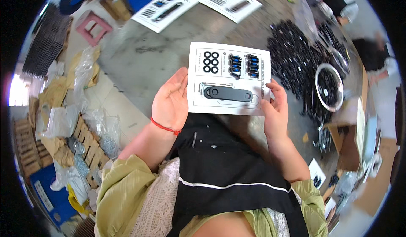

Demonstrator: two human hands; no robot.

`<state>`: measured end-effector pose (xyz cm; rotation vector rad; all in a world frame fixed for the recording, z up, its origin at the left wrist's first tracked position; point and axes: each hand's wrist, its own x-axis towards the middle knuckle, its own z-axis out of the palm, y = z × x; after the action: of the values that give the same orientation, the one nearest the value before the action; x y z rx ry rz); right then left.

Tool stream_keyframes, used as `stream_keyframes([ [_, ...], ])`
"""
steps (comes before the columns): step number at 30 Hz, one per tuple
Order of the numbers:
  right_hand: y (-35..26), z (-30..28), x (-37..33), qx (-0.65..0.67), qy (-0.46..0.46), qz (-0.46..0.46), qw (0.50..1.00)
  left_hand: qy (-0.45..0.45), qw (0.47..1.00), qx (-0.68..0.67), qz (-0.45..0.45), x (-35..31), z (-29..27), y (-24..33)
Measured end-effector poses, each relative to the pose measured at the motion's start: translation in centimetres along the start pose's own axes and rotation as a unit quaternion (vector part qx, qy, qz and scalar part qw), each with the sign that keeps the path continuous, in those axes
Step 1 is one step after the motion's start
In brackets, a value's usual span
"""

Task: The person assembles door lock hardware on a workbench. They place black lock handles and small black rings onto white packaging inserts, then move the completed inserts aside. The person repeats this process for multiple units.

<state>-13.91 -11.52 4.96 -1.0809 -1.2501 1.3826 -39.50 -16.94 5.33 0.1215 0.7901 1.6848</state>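
Hardware card (229, 80) held between the two hands, above the worktop (144, 64). The right hand (277, 106) pinches its right edge, thumb in front; the left hand (171, 102) lies palm up, unclenched, fingers at the left edge. The card bears black rings (207, 62), bolts (235, 64) and a flat black bar (230, 94).

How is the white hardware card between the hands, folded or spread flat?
Spread flat. The hardware card shows one continuous face without a visible fold, between the left hand and the right hand.
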Motion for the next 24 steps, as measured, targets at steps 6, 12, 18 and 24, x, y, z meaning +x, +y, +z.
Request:
stream_keyframes([
  [6, 3.1, 10.3, 8.1, -0.116, -0.099, -0.064, 0.986, 0.061, 0.991, -0.034, 0.114, 0.4, -4.0, 7.7],
  [12, 6.8, 21.7, 14.5, -0.161, -0.179, -0.151, 0.959, 0.142, 0.967, -0.048, 0.205, 2.9, -9.7, 13.1],
  [18, 8.2, 30.4, 16.8, -0.213, -0.257, -0.131, 0.933, 0.210, 0.936, -0.058, 0.275, 5.1, -15.5, 16.6],
  [24, 10.7, 35.6, 17.8, -0.272, -0.272, -0.204, 0.900, 0.233, 0.927, -0.047, 0.290, 6.6, -18.3, 19.0],
])
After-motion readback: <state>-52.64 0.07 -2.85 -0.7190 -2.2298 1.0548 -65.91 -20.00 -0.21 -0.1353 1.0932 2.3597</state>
